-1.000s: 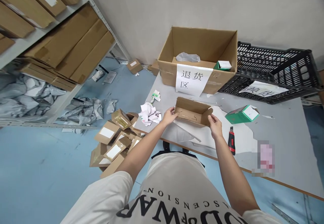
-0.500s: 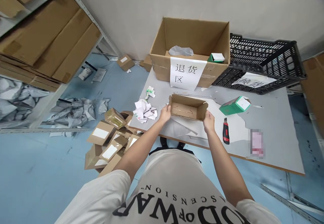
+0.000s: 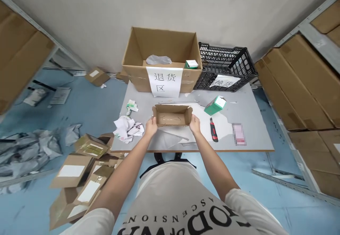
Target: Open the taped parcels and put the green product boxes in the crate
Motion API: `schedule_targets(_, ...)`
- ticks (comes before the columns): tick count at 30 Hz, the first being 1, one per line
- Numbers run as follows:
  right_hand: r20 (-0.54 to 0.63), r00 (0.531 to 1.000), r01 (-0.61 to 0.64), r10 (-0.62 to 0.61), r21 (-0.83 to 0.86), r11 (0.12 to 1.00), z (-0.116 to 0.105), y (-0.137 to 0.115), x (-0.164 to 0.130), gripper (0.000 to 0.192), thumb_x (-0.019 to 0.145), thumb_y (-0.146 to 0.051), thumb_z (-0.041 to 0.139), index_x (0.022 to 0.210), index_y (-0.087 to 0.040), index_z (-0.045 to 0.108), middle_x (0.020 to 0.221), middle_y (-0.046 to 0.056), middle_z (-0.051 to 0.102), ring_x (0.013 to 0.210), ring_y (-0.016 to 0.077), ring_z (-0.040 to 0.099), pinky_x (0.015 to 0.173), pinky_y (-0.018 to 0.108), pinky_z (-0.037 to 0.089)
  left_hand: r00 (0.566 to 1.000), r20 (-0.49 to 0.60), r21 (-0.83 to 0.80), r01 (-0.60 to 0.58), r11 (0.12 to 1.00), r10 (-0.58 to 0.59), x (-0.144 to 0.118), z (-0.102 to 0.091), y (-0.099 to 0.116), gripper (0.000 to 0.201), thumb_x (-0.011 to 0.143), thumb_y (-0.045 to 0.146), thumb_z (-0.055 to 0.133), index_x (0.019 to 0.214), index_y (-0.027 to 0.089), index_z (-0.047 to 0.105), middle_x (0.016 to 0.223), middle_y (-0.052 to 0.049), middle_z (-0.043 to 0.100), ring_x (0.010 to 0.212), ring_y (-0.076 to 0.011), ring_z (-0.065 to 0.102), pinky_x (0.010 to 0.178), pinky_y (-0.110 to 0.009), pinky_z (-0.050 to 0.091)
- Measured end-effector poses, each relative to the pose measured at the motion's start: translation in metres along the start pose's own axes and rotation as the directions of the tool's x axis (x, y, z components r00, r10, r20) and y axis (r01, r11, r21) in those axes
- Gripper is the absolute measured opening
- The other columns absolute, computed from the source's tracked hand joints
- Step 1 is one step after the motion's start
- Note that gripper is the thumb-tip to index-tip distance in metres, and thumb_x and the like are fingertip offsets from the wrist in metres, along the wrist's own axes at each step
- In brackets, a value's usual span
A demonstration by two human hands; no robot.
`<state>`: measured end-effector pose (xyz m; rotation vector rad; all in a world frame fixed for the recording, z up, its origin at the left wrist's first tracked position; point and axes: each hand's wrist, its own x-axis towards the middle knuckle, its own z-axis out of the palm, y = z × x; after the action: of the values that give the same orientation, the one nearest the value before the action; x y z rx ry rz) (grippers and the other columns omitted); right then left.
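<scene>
Plain pale wall (image 3: 170, 5) behind a smooth grey tabletop (image 3: 255, 132). L to R: crinkled white paper scraps (image 3: 123, 126); L hand (image 3: 151, 127), pinching one short end of an open matte-brown cardbd box (image 3: 171, 119); box btwn the hands, long axis running hand to hand (neither nearer); R hand (image 3: 194, 124), pinching the opp. end; slim red-&-blk cutter (image 3: 213, 130); boxy green carton (image 3: 213, 107) w/ white end.

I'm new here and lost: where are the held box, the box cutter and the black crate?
Held box (image 3: 172, 117): head view, inside surface.
Box cutter (image 3: 214, 132): head view, handle.
Black crate (image 3: 217, 55): head view, back wall.
</scene>
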<state>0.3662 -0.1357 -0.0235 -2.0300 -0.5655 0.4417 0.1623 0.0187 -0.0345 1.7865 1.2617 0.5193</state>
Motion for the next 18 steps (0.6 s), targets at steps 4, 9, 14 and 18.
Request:
schedule_targets(4,0.01,1.0,-0.024,0.024,-0.005,1.0,0.002,0.003,0.001,0.057,0.087,-0.059,0.02,0.087,-0.02,0.062,0.09,0.011,0.067,0.087,0.0253,0.057,0.082,0.037,0.041,1.0,-0.003,-0.007,-0.002,1.0,0.002,-0.003,-0.002,0.007,0.03,0.09,0.035,0.035,0.073,0.02,0.054,0.075,-0.007,0.061,0.083,-0.0238,0.06,0.082,-0.038,0.044)
schedule_targets(9,-0.013,0.999,-0.037,0.036,-0.048,0.998,0.004,0.0,0.001,0.058,0.087,-0.059,0.018,0.082,-0.021,0.061,0.087,0.011,0.067,0.084,0.0256,0.058,0.08,0.037,0.041,0.999,0.006,-0.034,0.042,0.999,-0.041,-0.003,-0.003,0.007,0.031,0.089,0.038,0.038,0.076,0.019,0.058,0.079,-0.008,0.063,0.09,-0.0254,0.06,0.086,-0.039,0.043)
schedule_targets(14,0.027,0.996,-0.079,0.08,-0.042,0.996,0.002,-0.008,0.004,0.058,0.087,-0.059,0.02,0.088,-0.021,0.064,0.091,0.01,0.068,0.087,0.0261,0.059,0.081,0.037,0.041,0.998,0.047,-0.044,0.036,0.998,-0.033,-0.002,-0.006,0.014,0.036,0.088,0.044,0.039,0.088,0.017,0.062,0.086,-0.009,0.066,0.094,-0.0255,0.06,0.085,-0.038,0.045)
schedule_targets(18,0.049,0.992,-0.12,0.117,0.049,0.992,0.0,-0.012,0.007,0.056,0.085,-0.061,0.029,0.1,-0.021,0.066,0.103,0.009,0.068,0.098,0.0256,0.058,0.088,0.037,0.04,0.996,0.084,-0.081,0.011,0.997,-0.005,-0.003,-0.011,0.022,0.043,0.088,0.051,0.039,0.097,0.016,0.063,0.09,-0.008,0.067,0.099,-0.0255,0.059,0.086,-0.037,0.045)
